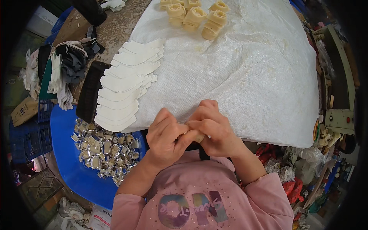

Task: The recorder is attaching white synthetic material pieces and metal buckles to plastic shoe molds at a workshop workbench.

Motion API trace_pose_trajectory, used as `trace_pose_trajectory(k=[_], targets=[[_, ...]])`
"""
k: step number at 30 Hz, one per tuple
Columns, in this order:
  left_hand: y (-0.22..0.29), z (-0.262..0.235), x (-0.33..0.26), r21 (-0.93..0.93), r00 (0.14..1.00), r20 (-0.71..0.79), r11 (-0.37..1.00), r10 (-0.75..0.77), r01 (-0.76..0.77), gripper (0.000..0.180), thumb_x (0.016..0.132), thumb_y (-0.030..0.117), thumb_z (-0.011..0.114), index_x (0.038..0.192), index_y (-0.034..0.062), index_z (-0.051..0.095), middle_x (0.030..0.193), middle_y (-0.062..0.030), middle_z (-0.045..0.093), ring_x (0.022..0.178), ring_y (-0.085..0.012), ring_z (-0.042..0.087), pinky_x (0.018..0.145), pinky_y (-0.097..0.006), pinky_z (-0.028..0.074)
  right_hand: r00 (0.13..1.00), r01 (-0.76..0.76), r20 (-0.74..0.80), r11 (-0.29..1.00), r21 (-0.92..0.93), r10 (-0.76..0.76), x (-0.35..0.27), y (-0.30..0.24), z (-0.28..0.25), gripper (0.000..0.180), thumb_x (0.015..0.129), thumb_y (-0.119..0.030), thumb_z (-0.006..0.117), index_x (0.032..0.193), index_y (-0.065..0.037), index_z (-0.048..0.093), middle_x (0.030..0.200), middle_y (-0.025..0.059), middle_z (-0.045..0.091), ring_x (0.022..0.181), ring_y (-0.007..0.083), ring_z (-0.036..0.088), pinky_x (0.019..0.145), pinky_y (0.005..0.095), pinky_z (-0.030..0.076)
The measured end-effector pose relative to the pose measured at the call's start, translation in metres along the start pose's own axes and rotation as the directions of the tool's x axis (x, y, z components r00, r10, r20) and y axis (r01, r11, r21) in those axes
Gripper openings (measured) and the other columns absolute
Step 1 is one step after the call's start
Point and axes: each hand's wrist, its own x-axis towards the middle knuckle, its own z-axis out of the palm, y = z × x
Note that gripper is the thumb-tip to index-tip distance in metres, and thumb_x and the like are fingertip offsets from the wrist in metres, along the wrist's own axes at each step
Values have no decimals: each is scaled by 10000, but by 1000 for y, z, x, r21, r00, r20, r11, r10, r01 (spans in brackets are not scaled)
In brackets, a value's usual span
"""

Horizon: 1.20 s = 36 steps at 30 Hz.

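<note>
My left hand (165, 135) and my right hand (215, 128) meet at the near edge of a table spread with a white woven sheet (245, 84). Both have their fingers curled and pinched together, with the fingertips touching. A small pale piece seems to be between them, mostly hidden by the fingers, so I cannot tell its kind. Left of my left hand, a fan of overlapping white cut pieces (126, 82) with notched ends lies along the sheet's edge. Several cream-coloured rolled pieces (194, 17) stand in a cluster at the far side.
A blue tub (63, 142) with many small shiny silver-and-beige pieces (105, 147) stands below the table on the left. Beside the fan sits a dark curved tray (91, 92). Grey and white cloth strips (73, 61) hang farther left. Cluttered bags and a metal cabinet (339, 120) are on the right.
</note>
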Motion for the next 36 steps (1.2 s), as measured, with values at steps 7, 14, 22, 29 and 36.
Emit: trace_pose_trajectory(k=[7,14,22,29,36], targets=[[-7,-13,-4,145,991,-129,989,47,-28,248,626,-70,710,825,76,679,733,-22,512,737,-230,479,636,-298,394,992,90,-65,970,-224,-107,10,-5,-11,332,676,-79,752,961,-73,584,964,110,619,799,257,540,764,371,401],[1,-12,0,-25,979,-191,998,-68,64,241,692,-100,664,858,72,636,781,-55,467,793,-250,470,679,-318,417,838,-385,-177,789,479,516,-20,-9,5,203,842,-116,653,1011,-36,576,1018,91,616,870,190,586,798,305,453],[7,0,-3,-103,996,-2,990,93,-93,225,677,-127,639,864,-22,571,963,-152,595,827,-266,611,660,-325,465,716,-286,-95,415,863,692,-35,-19,11,205,970,-123,447,1065,37,533,1052,136,601,968,163,595,895,319,490],[11,10,0,234,979,68,951,194,-204,215,627,-52,639,829,-31,568,898,-137,571,720,-246,551,578,-329,393,742,-293,-112,470,833,661,-31,-29,8,243,951,-75,426,1113,56,551,1053,152,614,957,190,617,854,313,513],[11,4,4,249,988,110,959,110,-134,202,647,-70,630,828,-25,552,881,-150,560,676,-249,513,565,-330,400,847,-493,-73,830,261,526,-13,-29,-4,249,953,-110,419,1080,44,568,951,135,652,879,173,635,772,307,511]])
